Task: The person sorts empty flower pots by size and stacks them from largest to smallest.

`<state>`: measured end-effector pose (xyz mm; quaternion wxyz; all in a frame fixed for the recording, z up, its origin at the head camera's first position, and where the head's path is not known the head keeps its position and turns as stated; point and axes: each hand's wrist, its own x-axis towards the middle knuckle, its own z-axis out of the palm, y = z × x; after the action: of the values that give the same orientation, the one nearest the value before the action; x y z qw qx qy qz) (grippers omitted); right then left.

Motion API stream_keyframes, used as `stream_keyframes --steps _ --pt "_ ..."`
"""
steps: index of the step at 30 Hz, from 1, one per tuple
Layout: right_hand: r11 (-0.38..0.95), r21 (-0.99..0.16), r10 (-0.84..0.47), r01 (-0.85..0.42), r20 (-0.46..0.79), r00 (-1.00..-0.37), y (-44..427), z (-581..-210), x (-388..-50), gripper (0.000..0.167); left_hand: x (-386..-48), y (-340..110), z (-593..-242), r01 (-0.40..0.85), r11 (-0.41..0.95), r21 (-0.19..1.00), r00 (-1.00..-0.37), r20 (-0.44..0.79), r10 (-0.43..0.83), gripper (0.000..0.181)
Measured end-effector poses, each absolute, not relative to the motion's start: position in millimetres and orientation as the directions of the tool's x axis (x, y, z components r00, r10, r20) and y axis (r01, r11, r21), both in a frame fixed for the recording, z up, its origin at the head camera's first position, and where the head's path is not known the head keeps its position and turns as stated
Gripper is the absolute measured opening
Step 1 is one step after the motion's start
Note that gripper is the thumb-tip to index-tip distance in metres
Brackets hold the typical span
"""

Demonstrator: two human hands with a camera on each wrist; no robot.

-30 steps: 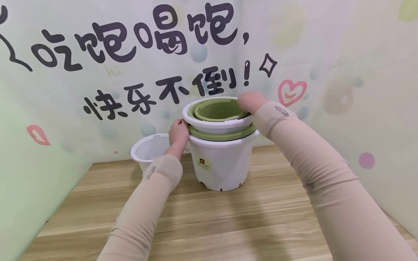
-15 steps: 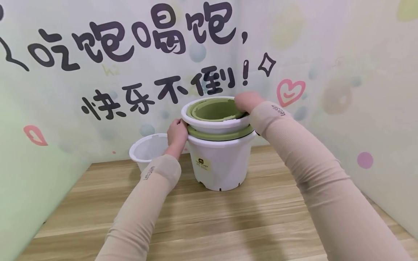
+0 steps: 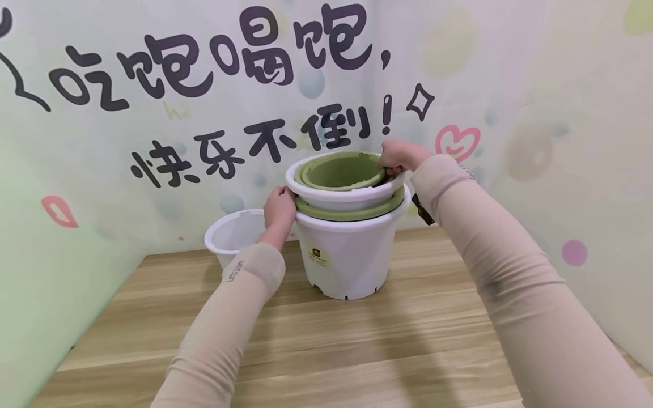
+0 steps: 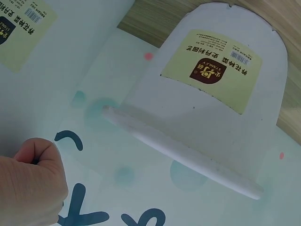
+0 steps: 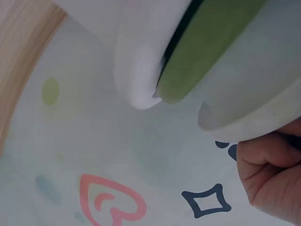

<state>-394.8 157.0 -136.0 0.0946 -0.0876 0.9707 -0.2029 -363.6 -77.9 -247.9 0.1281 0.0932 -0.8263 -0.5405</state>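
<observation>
Nested plastic flower pots stand on the table in the head view. At the bottom is a large white flower pot (image 3: 347, 260); a green pot's rim (image 3: 352, 214) shows above it, then an upper white flower pot (image 3: 342, 195). Inside that sits a green flower pot (image 3: 339, 173) with another green rim around it. My left hand (image 3: 280, 209) holds the stack's left side near the rims; its exact contact is hidden. With curled fingers, my right hand (image 3: 400, 156) pinches the inner green pot's right edge. In the right wrist view, that hand (image 5: 270, 172) is beside the upper white rim (image 5: 254, 127).
A smaller white pot (image 3: 234, 232) stands left of the stack, partly behind the left arm; its yellow label (image 4: 214, 70) shows in the left wrist view. The wood-grain table (image 3: 326, 351) meets a printed wall (image 3: 204, 130) close behind the pots.
My right hand has shifted slightly right and turned, so its curled fingers and a dark wrist device now show. The inner green pot's rim sits a little differently. The left hand keeps its place.
</observation>
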Motion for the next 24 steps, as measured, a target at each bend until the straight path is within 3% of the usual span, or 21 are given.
stream_keyframes --steps 5,9,17,24 --pt "0.903 -0.410 -0.211 -0.126 -0.168 -0.963 157 -133 -394 0.019 -364 -78 -246 -0.012 0.396 0.918 -0.947 0.117 -0.299 0.045" --pt "0.945 -0.283 -0.222 -0.165 -0.184 -0.958 153 -132 -393 0.005 -365 -78 -247 -0.015 0.395 0.918 -0.949 0.111 -0.295 0.045" --pt "0.977 -0.021 -0.212 -0.212 -0.203 -0.956 139 -137 -393 0.022 -366 -77 -250 -0.016 0.404 0.915 -0.947 0.116 -0.301 0.045" --pt "0.956 0.136 -0.249 -0.261 -0.097 -0.964 136 -143 -389 0.018 -367 -79 -250 -0.012 0.406 0.914 -0.946 0.121 -0.300 0.045"
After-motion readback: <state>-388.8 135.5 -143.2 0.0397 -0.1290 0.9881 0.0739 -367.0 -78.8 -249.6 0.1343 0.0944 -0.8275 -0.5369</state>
